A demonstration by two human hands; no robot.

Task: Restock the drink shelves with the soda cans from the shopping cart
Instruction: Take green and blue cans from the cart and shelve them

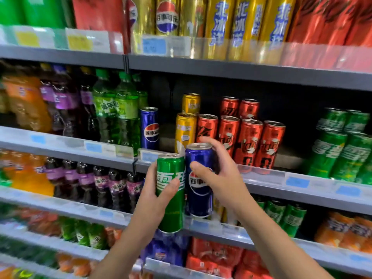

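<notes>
In front of a grey metal store shelving unit (241, 72), two bare forearms reach up from the lower edge of the view, each hand wrapped round a slim can. The left hand (159, 190) grips a green can (171, 194) with white Chinese characters on it, thumb across the front and fingers curled behind. The right hand (219, 174) grips a blue Pepsi can (199, 182) bearing the red, white and blue globe and the characters 百事, thumb on the label and fingers over the rim at the back. The two cans stand upright and touch side by side, held just below the front lip of the middle shelf (302, 184).

On that middle shelf a single blue Pepsi can (149, 128) marked 百事可乐 stands at the left of the can section, then yellow cans (185, 131), then a block of red cans (249, 141) in several rows, then a dark gap, and green cans (340, 152) with white characters at the far right. Left of the cans stand green bottles (116, 109), purple bottles (60, 101) and orange bottles (24, 103), blurred.

The top shelf carries tall gold cans (247, 23) printed in blue with 北冰洋, a gold Pepsi can (167, 17) marked 百事可乐, red packs and green bottles. Clear strips along each shelf edge hold blue price tags (297, 182) and yellow price tags (79, 42), their print too blurred to read. Lower shelves show more purple, orange and green bottles, green cans and red multipacks (213, 256).
</notes>
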